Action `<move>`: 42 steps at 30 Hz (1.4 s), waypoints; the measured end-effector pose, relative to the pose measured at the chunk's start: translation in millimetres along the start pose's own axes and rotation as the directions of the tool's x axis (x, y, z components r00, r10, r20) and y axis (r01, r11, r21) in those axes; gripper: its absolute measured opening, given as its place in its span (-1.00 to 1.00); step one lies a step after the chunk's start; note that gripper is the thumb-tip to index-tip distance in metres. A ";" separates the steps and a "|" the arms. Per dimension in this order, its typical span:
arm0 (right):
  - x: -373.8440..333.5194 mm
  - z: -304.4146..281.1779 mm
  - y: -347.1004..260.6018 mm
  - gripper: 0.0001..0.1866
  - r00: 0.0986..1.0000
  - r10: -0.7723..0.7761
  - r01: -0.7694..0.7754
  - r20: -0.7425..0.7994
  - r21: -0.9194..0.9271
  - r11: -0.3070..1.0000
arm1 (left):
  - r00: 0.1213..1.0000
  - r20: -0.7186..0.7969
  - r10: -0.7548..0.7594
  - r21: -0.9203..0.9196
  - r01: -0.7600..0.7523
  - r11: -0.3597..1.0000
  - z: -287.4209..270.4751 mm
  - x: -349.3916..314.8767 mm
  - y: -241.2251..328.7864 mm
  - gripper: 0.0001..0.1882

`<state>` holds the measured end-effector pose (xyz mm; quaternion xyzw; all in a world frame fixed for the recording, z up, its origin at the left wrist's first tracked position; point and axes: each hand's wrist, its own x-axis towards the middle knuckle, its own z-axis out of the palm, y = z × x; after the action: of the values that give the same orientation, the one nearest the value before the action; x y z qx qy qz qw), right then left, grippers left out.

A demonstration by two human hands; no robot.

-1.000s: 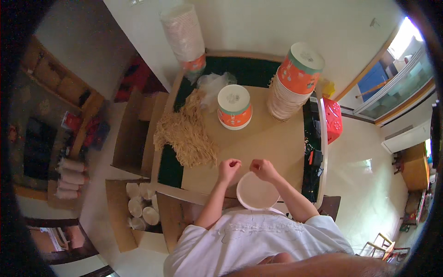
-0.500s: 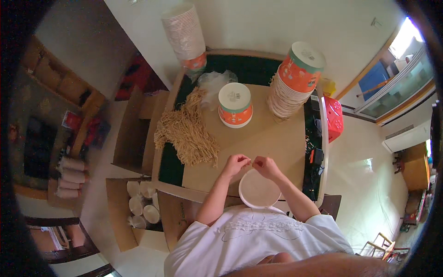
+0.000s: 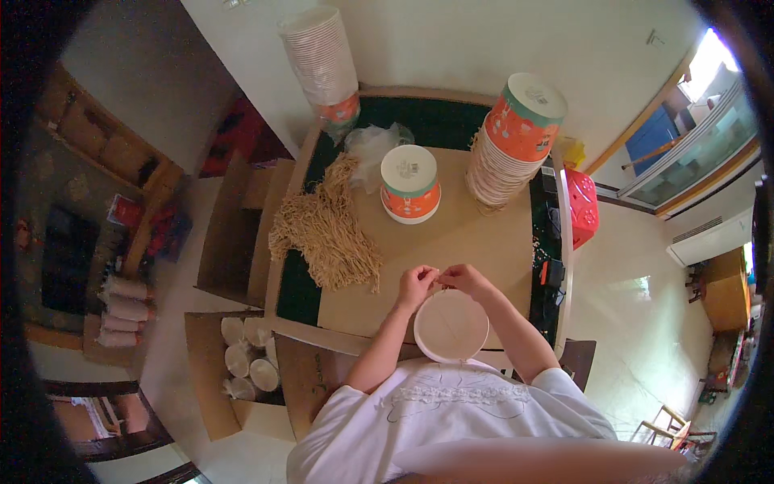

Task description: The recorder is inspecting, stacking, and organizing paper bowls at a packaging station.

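Note:
A white paper bucket (image 3: pixel 451 327) stands close to my body at the near edge of the table, its round opening toward me. A faint thin line crosses its inside. Just beyond its far rim, my left hand (image 3: pixel 418 285) and my right hand (image 3: pixel 465 280) meet with fingertips pinched together. Between them shows a bit of thin tan cord, mostly hidden by the fingers. To the left lies a loose heap of tan cords (image 3: pixel 326 230). Farther off, an orange, white and green paper bucket (image 3: pixel 409 181) stands upside down.
At the back right rises a tall stack of upside-down buckets (image 3: pixel 516 133) with cords at its side. A wrapped bucket stack (image 3: pixel 321 60) is at the back left, beside crumpled clear plastic (image 3: pixel 377 149). An open carton (image 3: pixel 211 371) with several wrapped bucket stacks sits lower left. A red stool (image 3: pixel 582 208) is right.
My hands have shifted slightly and drawn closer together, the right one moving a little left and up. The near bucket has moved slightly up and to the left.

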<state>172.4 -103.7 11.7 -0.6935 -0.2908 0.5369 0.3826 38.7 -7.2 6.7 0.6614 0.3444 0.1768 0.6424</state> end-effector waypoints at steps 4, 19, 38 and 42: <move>-24.8 -1.6 -44.2 -0.84 0.996 0.086 -0.086 0.005 0.050 0.995 | 0.984 0.137 -0.111 -0.111 0.127 0.986 -13.8 -6.6 -1.7 -0.88; -21.2 -15.4 -21.7 -0.84 0.963 0.041 -0.054 0.265 0.040 0.998 | 0.827 0.428 -0.365 -0.736 0.553 0.390 -18.3 -1.8 -16.6 -0.93; -18.2 -9.1 -4.2 -0.77 0.984 0.135 -0.147 0.116 0.105 0.984 | 0.747 0.490 -0.450 -0.375 0.646 0.665 2.4 13.4 -17.6 -0.88; -22.7 -10.4 -5.5 -0.79 0.983 0.133 -0.156 0.123 0.195 0.968 | 0.746 0.525 -0.411 -0.263 0.601 0.755 -13.2 6.5 -7.1 -0.92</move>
<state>176.6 -121.5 29.6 -0.6396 -0.2033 0.6273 0.3951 32.7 6.5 -0.1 0.4088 0.3161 -0.0923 0.8512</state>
